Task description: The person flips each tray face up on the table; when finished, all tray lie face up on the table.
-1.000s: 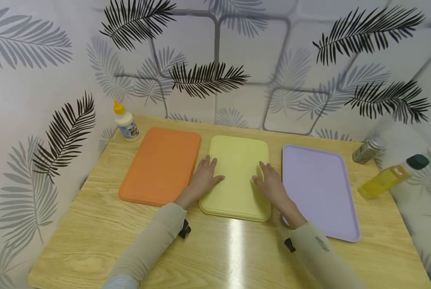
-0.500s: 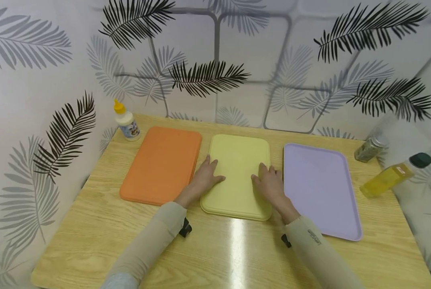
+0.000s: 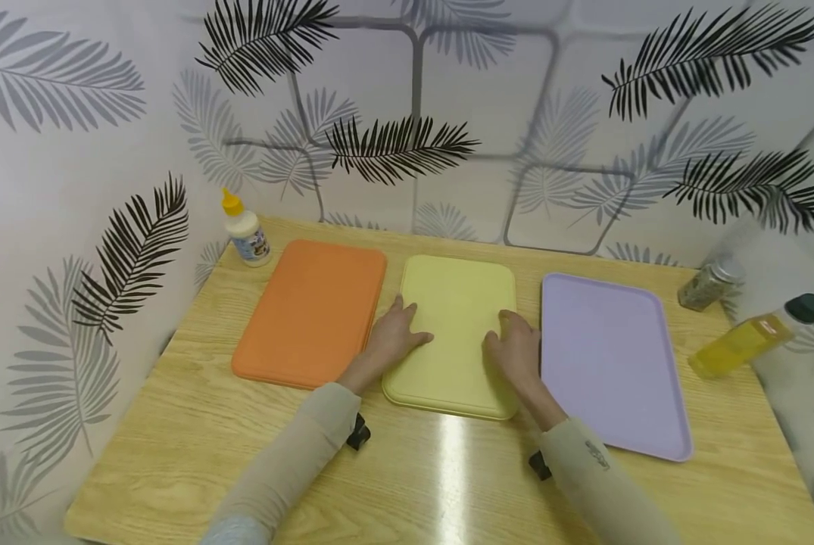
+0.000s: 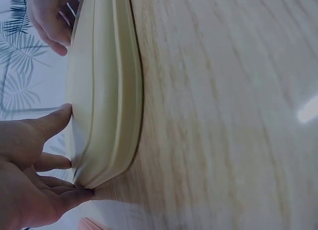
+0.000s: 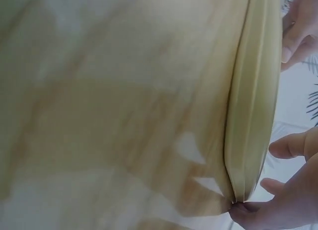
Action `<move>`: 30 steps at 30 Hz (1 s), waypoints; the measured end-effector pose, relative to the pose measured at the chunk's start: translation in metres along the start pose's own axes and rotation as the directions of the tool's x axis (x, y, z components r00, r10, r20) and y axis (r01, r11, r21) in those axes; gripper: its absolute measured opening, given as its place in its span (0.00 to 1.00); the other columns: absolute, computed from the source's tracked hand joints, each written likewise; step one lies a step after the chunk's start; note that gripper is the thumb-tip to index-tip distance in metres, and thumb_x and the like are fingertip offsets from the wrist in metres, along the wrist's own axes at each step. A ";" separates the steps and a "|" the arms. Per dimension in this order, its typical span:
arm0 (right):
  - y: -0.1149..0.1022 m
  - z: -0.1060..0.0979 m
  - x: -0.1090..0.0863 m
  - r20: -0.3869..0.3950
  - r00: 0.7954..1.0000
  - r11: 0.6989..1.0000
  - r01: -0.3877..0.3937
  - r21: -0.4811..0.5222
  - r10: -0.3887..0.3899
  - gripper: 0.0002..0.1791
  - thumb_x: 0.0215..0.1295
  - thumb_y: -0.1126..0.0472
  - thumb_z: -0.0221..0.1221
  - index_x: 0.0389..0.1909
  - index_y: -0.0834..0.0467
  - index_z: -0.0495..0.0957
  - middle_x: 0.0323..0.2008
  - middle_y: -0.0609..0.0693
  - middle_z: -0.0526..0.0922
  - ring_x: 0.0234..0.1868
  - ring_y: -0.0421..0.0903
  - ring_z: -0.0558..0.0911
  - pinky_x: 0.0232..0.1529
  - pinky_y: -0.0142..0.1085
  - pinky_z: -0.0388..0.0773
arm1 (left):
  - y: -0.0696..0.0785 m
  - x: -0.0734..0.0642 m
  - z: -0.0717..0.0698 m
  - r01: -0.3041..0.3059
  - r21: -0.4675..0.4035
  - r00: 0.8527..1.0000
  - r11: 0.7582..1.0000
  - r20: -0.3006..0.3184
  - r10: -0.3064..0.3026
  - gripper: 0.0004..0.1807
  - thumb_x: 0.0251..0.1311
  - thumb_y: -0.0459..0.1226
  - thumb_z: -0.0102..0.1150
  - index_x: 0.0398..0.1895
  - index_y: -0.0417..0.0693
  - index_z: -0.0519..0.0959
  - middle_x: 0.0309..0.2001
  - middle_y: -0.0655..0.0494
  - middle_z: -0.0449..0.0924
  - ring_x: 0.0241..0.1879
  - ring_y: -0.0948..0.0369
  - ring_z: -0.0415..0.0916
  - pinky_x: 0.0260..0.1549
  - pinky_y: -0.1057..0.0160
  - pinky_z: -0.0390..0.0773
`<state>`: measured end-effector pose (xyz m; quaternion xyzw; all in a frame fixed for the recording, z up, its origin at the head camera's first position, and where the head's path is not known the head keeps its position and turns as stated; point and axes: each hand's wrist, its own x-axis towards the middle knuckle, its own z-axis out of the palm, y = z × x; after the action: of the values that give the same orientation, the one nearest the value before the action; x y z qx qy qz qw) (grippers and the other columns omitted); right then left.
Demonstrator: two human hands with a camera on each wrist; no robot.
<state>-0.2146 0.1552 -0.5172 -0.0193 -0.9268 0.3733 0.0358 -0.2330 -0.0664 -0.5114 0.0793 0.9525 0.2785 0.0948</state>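
A face-down yellow tray (image 3: 457, 325) lies in the middle of the wooden table, its stepped side resting close on the wood in the left wrist view. My left hand (image 3: 391, 333) holds its left edge, thumb over the top and a fingertip low at the side. On the opposite edge my right hand (image 3: 518, 347) grips with bent fingers; in the right wrist view a fingertip (image 5: 241, 210) sits at the bottom rim. To the left lies an orange tray (image 3: 311, 314), also face down. A purple tray (image 3: 607, 363) lies on the right with its raised rim up.
A white glue bottle (image 3: 248, 238) with a yellow cap stands at the back left corner. At the right edge are a small clear jar (image 3: 709, 284) and a bottle of yellow liquid (image 3: 740, 344) with a dark cap. A leaf-patterned wall (image 3: 461, 91) bounds the table's back.
My right hand's fingers have bent in at the tray's right edge, and its forearm has shifted slightly left. The left hand keeps its place on the tray. The head view has shifted slightly.
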 end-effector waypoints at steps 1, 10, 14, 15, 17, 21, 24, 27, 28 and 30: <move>-0.001 -0.002 0.000 -0.002 1.000 0.999 -0.019 0.030 0.019 0.27 0.61 0.66 0.52 0.62 0.71 0.67 0.61 0.69 0.71 0.62 0.67 0.66 0.64 0.55 0.58 | 0.000 0.000 0.001 -0.003 0.007 1.000 1.000 -0.005 0.003 0.41 0.60 0.50 0.63 0.70 0.36 0.62 0.72 0.33 0.47 0.67 0.41 0.58 0.62 0.48 0.66; -0.002 -0.031 0.001 0.049 0.997 0.985 -0.058 0.163 0.051 0.27 0.60 0.72 0.51 0.63 0.67 0.68 0.59 0.71 0.72 0.44 0.60 0.78 0.40 0.43 0.80 | -0.003 0.001 -0.002 -0.010 -0.041 1.000 0.999 0.010 0.010 0.43 0.61 0.51 0.61 0.71 0.36 0.60 0.73 0.34 0.44 0.70 0.41 0.53 0.65 0.47 0.61; 0.001 -0.048 0.007 0.103 0.993 0.973 -0.084 0.214 0.064 0.28 0.62 0.73 0.57 0.64 0.67 0.68 0.59 0.69 0.72 0.57 0.63 0.76 0.51 0.48 0.79 | -0.007 0.003 -0.003 -0.009 -0.081 0.999 0.997 0.040 0.012 0.43 0.61 0.52 0.61 0.72 0.37 0.58 0.74 0.36 0.41 0.71 0.43 0.49 0.67 0.48 0.58; 0.001 -0.052 0.009 0.127 0.989 0.964 -0.103 0.244 0.073 0.29 0.62 0.73 0.58 0.65 0.68 0.67 0.59 0.70 0.72 0.57 0.64 0.75 0.51 0.47 0.79 | -0.008 0.003 -0.003 -0.008 -0.084 0.999 0.996 0.047 0.012 0.43 0.61 0.53 0.60 0.72 0.37 0.58 0.74 0.36 0.41 0.72 0.43 0.49 0.67 0.48 0.58; 0.001 -0.060 0.013 0.177 0.979 0.941 -0.151 0.304 0.100 0.31 0.62 0.73 0.59 0.67 0.68 0.64 0.59 0.70 0.72 0.57 0.64 0.75 0.50 0.42 0.80 | -0.010 0.004 -0.004 -0.008 -0.096 0.998 0.995 0.057 0.014 0.43 0.62 0.52 0.60 0.72 0.37 0.58 0.75 0.37 0.41 0.72 0.43 0.48 0.68 0.48 0.57; 0.001 -0.069 0.020 0.260 0.957 0.901 -0.219 0.374 0.125 0.33 0.63 0.71 0.59 0.69 0.68 0.60 0.59 0.72 0.70 0.55 0.63 0.76 0.46 0.34 0.81 | -0.010 0.003 -0.008 -0.014 -0.116 0.997 0.993 0.077 0.023 0.43 0.63 0.52 0.59 0.72 0.37 0.58 0.75 0.37 0.41 0.73 0.44 0.46 0.68 0.48 0.55; 0.003 -0.073 0.026 0.284 0.950 0.908 -0.231 0.350 0.132 0.33 0.63 0.70 0.60 0.69 0.68 0.61 0.58 0.71 0.72 0.48 0.55 0.81 0.44 0.33 0.81 | -0.009 0.000 -0.010 -0.015 -0.143 0.995 0.990 0.093 0.028 0.43 0.63 0.52 0.59 0.72 0.36 0.57 0.75 0.38 0.39 0.73 0.44 0.44 0.69 0.48 0.53; 0.002 -0.077 0.030 0.296 0.946 0.910 -0.233 0.342 0.131 0.33 0.62 0.69 0.61 0.68 0.68 0.62 0.56 0.71 0.73 0.40 0.44 0.82 0.45 0.36 0.81 | -0.008 -0.003 -0.011 -0.017 -0.170 0.995 0.985 0.098 0.034 0.42 0.64 0.51 0.58 0.72 0.36 0.57 0.75 0.39 0.40 0.73 0.44 0.43 0.69 0.48 0.52; 0.000 -0.078 0.030 0.299 0.945 0.909 -0.234 0.345 0.130 0.34 0.62 0.70 0.61 0.68 0.69 0.62 0.55 0.70 0.73 0.38 0.41 0.81 0.46 0.37 0.81 | -0.009 -0.004 -0.012 -0.019 -0.175 0.994 0.984 0.099 0.037 0.42 0.64 0.51 0.58 0.72 0.36 0.57 0.75 0.39 0.40 0.73 0.44 0.43 0.69 0.48 0.52; -0.002 -0.081 0.031 0.304 0.945 0.910 -0.229 0.346 0.122 0.34 0.62 0.70 0.61 0.68 0.69 0.61 0.54 0.69 0.73 0.36 0.38 0.80 0.47 0.39 0.81 | -0.010 -0.008 -0.012 -0.028 -0.188 0.994 0.982 0.098 0.047 0.41 0.64 0.51 0.58 0.72 0.37 0.58 0.75 0.39 0.41 0.73 0.43 0.44 0.69 0.47 0.53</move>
<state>-0.2391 0.2118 -0.4554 -0.0441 -0.8279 0.5451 -0.1247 -0.2291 -0.0823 -0.5056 0.1022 0.9145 0.3635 0.1451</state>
